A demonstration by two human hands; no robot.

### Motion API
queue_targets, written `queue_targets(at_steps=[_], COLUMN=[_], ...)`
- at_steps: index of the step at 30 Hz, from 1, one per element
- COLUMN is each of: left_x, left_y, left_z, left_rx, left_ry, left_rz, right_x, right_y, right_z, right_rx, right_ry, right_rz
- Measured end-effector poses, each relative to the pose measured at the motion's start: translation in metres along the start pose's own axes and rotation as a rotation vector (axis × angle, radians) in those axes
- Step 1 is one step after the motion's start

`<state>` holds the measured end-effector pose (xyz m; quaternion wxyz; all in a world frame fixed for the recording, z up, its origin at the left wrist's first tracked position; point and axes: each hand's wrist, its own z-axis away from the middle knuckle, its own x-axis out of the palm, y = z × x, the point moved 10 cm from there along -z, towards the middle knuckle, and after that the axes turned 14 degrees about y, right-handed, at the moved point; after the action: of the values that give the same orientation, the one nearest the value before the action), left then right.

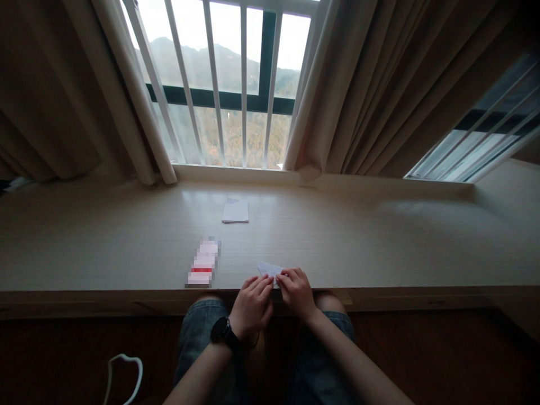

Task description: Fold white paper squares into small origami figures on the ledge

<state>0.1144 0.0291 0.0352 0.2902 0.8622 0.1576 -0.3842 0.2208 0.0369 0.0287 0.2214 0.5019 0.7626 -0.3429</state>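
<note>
A small folded piece of white paper (269,268) lies at the front edge of the pale tabletop. My left hand (253,304), with a black watch (222,329) on its wrist, presses its fingertips on the paper's near left side. From the right, my right hand (297,289) pinches the paper's near right part between thumb and curled fingers. Both hands meet close together, and their fingers hide the lower part of the paper. Beyond them on the tabletop (358,242) rests a small stack of square white paper (235,211).
Left of the hands lies a pixelated pink and white oblong item (204,263) with a red band. A barred window (230,84) between brown curtains (350,84) stands behind the tabletop. A curved white object (139,365) shows at the lower left, near the dark floor.
</note>
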Motion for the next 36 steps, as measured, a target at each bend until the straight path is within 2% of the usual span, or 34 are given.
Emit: queue_targets(at_steps=[8,16,24,36], left_x=[-0.002,-0.007,-0.017,-0.009], left_y=[-0.004,-0.028,-0.017,-0.015], left_z=[-0.001,-0.015,-0.014,0.000], left_rx=[-0.008,0.026,0.082,0.102], left_ry=[-0.010,-0.066,-0.048,-0.105], left_rz=[0.070,0.096,-0.030,-0.112], right_x=[-0.010,-0.010,-0.005,0.003], right_y=[-0.009,-0.009,-0.009,-0.007], right_z=[0.008,0.017,0.016,0.026], right_rx=[-0.077,-0.202,-0.218,-0.304], right_ry=[-0.016,-0.077,-0.158,-0.234], right_rz=[-0.029,0.005,0.014,0.002])
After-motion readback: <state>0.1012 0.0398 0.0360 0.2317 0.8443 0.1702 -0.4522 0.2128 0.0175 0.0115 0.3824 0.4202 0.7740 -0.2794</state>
